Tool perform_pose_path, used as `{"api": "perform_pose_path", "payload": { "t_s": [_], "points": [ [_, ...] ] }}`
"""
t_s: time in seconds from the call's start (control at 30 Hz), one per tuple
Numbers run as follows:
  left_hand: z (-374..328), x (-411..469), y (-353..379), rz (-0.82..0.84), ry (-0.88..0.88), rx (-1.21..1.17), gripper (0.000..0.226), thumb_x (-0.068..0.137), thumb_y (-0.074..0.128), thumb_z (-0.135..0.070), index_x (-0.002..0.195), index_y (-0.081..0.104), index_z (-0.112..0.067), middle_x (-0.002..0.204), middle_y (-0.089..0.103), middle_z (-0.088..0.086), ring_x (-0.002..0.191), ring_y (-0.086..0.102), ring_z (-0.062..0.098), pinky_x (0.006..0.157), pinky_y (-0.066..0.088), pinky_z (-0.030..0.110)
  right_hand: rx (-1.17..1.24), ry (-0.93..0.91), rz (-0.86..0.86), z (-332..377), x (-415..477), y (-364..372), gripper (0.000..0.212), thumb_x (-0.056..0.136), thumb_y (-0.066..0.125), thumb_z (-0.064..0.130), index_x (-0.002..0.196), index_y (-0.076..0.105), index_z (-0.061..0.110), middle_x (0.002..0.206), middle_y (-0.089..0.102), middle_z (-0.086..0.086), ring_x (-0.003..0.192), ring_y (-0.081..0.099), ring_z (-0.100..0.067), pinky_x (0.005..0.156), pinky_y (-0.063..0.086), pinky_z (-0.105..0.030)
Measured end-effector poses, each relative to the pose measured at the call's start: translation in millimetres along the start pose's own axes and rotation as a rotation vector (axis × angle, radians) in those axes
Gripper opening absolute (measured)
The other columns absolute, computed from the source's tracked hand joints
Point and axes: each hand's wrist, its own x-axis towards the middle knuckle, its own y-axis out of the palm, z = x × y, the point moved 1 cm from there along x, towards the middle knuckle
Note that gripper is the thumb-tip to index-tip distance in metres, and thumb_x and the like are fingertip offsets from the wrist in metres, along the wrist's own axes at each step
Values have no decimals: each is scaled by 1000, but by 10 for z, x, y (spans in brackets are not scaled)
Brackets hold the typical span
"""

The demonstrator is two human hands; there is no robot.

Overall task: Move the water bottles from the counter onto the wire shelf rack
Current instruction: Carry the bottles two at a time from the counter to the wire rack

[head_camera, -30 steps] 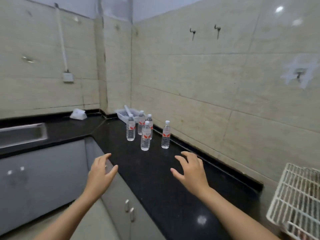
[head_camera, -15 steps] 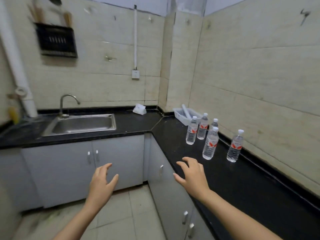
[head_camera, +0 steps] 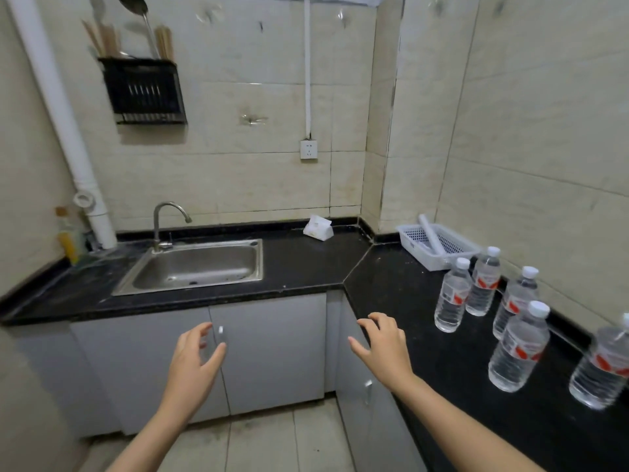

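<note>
Several clear water bottles with white caps and red labels stand upright on the black counter (head_camera: 401, 284) at the right: one nearest the corner (head_camera: 452, 296), one behind it (head_camera: 483, 282), one by the wall (head_camera: 517, 301), a closer one (head_camera: 519, 347), and one cut off by the right edge (head_camera: 602, 369). My right hand (head_camera: 383, 345) hovers open over the counter's front edge, left of the bottles and apart from them. My left hand (head_camera: 194, 364) is open in front of the cabinet doors, holding nothing. The wire shelf rack is out of view.
A white plastic basket (head_camera: 439, 245) with a white roll sits in the counter corner. A steel sink (head_camera: 197, 265) with a tap lies to the left, with a white packet (head_camera: 317, 227) behind. Grey cabinet doors (head_camera: 272, 349) and a tiled floor are below.
The view has swung left: the wire rack left the frame, the sink came into view, and the bottles shifted to the right edge. Both hands stay open and empty.
</note>
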Motion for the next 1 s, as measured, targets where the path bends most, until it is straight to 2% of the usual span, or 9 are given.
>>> {"api": "perform_pose_path", "payload": {
  "t_s": [0.2,0.4,0.53,0.73,0.87,1.0],
  "points": [
    [210,373,624,73,-125,2,43,85,58,-6,126,47,0,128,48,22,110,52,32,94,37,38,-26,81,122,-375,307,358,45,89,50,41,127,49,18,135,42,-4,127,36,-19,103,29,-33],
    [250,1008,1355,212,-67,-17,41,86,57,-10,126,48,-4,130,48,17,104,51,23,93,39,36,-56,240,132,-816,574,511,44,89,50,40,128,49,19,136,41,-3,127,35,-19,103,29,-33],
    [123,1549,1999,358,2,-53,41,87,56,-12,127,46,-3,129,46,17,101,47,19,93,39,36,-95,396,73,-1159,751,506,43,88,53,38,126,52,17,134,44,-5,126,37,-21,102,31,-35],
    [-285,2248,2921,625,144,-126,42,87,55,-8,127,46,-2,126,46,19,110,50,30,95,38,38,-163,720,-136,-1501,905,333,39,85,60,32,117,59,11,123,52,-9,118,45,-29,93,36,-40],
    [-475,2497,3420,782,235,-174,42,87,57,-9,127,47,-5,125,47,17,99,47,20,87,37,31,-162,914,-232,-1566,796,312,36,83,64,29,113,62,9,118,55,-10,115,48,-29,95,38,-40],
    [-514,2378,3890,943,250,-170,41,85,58,-7,125,48,-3,126,48,19,94,48,20,84,36,29,-147,1137,-299,-1584,477,332,34,84,62,29,113,61,11,117,54,-6,115,47,-25,94,36,-35]
  ]
}}
